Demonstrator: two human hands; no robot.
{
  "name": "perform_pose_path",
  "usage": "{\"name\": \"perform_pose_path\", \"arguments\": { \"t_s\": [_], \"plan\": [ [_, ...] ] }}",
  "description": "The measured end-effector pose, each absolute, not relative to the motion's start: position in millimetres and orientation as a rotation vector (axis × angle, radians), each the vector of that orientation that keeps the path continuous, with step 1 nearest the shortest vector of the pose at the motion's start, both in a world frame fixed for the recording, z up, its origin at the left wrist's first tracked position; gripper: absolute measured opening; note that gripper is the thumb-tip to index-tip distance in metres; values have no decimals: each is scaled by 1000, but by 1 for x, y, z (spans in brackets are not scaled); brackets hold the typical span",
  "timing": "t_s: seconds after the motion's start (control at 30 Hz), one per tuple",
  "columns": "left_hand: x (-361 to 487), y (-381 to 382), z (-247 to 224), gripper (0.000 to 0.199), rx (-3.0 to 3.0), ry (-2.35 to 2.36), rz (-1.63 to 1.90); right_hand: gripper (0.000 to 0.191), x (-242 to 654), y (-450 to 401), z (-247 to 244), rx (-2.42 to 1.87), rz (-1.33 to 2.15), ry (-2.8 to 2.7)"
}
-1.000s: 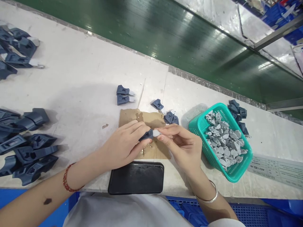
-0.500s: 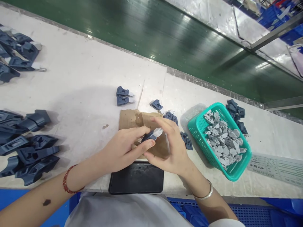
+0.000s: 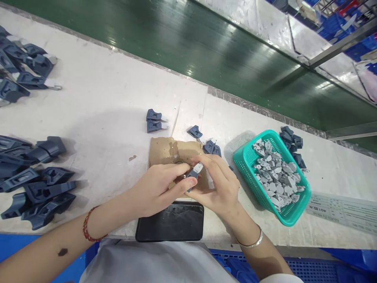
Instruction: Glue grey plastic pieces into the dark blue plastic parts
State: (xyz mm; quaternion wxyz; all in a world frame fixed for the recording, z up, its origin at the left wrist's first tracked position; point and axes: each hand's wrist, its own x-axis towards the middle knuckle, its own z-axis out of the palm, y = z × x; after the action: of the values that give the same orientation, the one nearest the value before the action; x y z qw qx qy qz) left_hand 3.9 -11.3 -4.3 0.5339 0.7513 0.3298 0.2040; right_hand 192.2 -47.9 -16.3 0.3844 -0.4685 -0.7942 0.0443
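Observation:
Between my two hands is a dark blue plastic part with a light grey tip (image 3: pixel 194 171). My left hand (image 3: pixel 160 188) pinches its blue body between thumb and fingers. My right hand (image 3: pixel 219 182) curls around the other side, its fingers against the grey end; the far fingertips are partly hidden. Under the hands lies a stained piece of brown cardboard (image 3: pixel 160 151). A black phone (image 3: pixel 170 226) rests just in front of it at the table edge. Two blue parts with grey tips (image 3: pixel 154 120) stand side by side behind the cardboard.
A green basket (image 3: pixel 246 173) of small grey pieces (image 3: pixel 278 181) stands to the right. Loose blue parts (image 3: pixel 212 147) lie beside the cardboard, more (image 3: pixel 291 141) behind the basket. Piles of blue parts (image 3: pixel 38 184) sit at left. A green conveyor belt (image 3: pixel 165 39) runs along the back.
My right hand has closed in on the held part, its fingers now against the grey tip. The part has turned slightly more upright in view.

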Motion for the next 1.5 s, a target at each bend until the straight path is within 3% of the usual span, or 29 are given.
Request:
{"name": "perform_pose_path", "arguments": {
  "t_s": [0.17, 0.33, 0.5, 0.7, 0.83, 0.97, 1.17, 1.4, 1.5],
  "plan": [
    [-2, -7, -11, 20, 2025, 815, 729, 33, 208, -38, -14, -1427, 167, -1934],
    [-11, 1, -8, 16, 2163, 857, 1011, 61, 228, -27, -22, -1718, 67, -1890],
    [-26, 8, 16, 18, 2152, 1183, 927, 76, 233, -25, -36, -1887, 8, -1965],
    [-82, 1, 38, 24, 2256, 1651, 641, 73, 231, -28, -30, -1844, 110, -1959],
    [-131, -8, 36, 44, 2300, 2049, 348, 42, 245, -33, -3, -1825, 48, -1778],
    [-154, -9, 32, 38, 2259, 2155, 52, 30, 279, -36, 13, -2156, 40, -1576],
    [-167, -3, 12, 28, 2226, 2143, 192, 56, 305, -39, 8, -2341, 384, -1466],
    [-134, 3, 21, 37, 2034, 2112, 431, 41, 320, -38, -10, -2391, 362, -1613],
    [-97, 4, 38, 41, 1730, 1922, 575, 48, 326, -40, -11, -2381, 203, -1558]
  ]
}}
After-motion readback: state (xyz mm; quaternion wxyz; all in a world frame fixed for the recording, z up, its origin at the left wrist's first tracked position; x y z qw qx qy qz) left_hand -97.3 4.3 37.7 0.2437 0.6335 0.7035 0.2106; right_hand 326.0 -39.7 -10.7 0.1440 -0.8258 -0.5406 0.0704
